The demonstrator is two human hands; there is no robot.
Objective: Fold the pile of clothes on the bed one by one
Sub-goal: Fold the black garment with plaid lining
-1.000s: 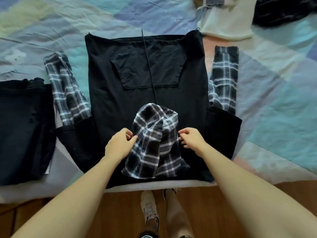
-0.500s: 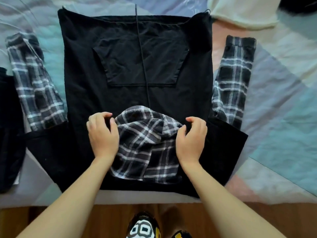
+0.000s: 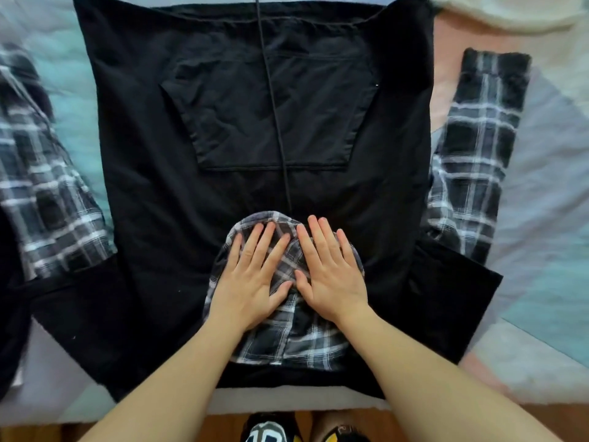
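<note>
My left hand [image 3: 251, 282] and right hand [image 3: 331, 275] lie spread flat, pinching nothing, on the plaid hood [image 3: 287, 333] of the black hoodie [image 3: 178, 199], whose pouch pocket [image 3: 236, 122] seems empty.

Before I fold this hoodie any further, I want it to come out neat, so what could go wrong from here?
1. The long black drawstring trails up the black hoodie body; it may get trapped crooked in a fold.
2. Both plaid sleeve ends lie splayed wide on the pastel bedcover, so folding could turn lopsided.
3. The plaid hood may bunch once the flat left hand and right hand lift.
</note>
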